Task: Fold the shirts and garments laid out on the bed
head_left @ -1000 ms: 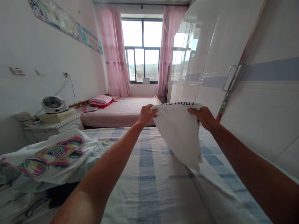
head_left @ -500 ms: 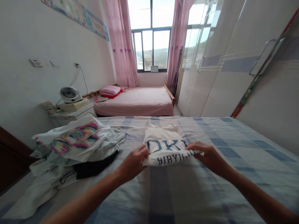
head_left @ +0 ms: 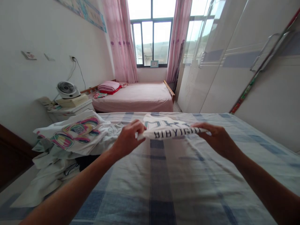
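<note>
We are gripping a white lettered garment [head_left: 172, 132] by its near edge, left hand [head_left: 128, 136] pinching one end, right hand [head_left: 214, 137] pinching the other, the cloth stretching between them over a blue-and-white checked sheet [head_left: 192, 184]. At left, a clothes heap [head_left: 45, 184] is crowding the sheet: a white sunglasses-print shirt [head_left: 75, 131] is lying on top, black cloth [head_left: 86, 161] is showing below, and our left forearm [head_left: 82, 181] is hiding part. Beyond, a pink bed [head_left: 140, 97] is standing below the window [head_left: 161, 50]; a fan [head_left: 67, 89] is sitting on a box [head_left: 72, 101]; a glossy wardrobe [head_left: 217, 81] is lining the right.
</note>
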The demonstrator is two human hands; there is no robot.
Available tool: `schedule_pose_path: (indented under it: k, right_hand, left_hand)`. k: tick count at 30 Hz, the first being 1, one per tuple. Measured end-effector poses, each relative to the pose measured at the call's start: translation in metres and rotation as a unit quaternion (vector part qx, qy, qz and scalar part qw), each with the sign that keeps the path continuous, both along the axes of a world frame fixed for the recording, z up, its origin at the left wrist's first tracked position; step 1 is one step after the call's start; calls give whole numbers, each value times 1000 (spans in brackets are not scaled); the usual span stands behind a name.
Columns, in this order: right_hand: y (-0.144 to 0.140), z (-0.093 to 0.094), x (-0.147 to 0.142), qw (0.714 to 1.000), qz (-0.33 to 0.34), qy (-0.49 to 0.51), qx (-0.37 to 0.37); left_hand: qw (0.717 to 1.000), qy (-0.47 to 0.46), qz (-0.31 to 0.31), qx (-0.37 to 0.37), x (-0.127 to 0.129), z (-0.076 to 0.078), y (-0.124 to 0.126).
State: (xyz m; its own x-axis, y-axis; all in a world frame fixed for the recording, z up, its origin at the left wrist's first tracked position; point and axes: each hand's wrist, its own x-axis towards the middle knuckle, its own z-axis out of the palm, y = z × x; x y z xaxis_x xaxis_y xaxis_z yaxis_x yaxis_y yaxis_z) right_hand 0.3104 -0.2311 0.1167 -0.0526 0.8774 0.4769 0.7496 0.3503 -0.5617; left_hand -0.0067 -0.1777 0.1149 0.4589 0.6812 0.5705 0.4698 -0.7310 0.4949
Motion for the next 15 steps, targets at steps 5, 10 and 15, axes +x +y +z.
schedule_pose_path:
  k: [5,10,15]
  right_hand:
    - [-55,-57,11,966,170,-54,-189]
    - [-32,-57,-11,982,71,-71,-159]
    - [13,-78,-61,968,131,-198,-77]
  left_hand:
    - [952,210,-124,-188,-50,-50,-56]
    - [972,195,-25,-132,-24,-51,-36]
    - [968,249,6,-21,27,-88,-6]
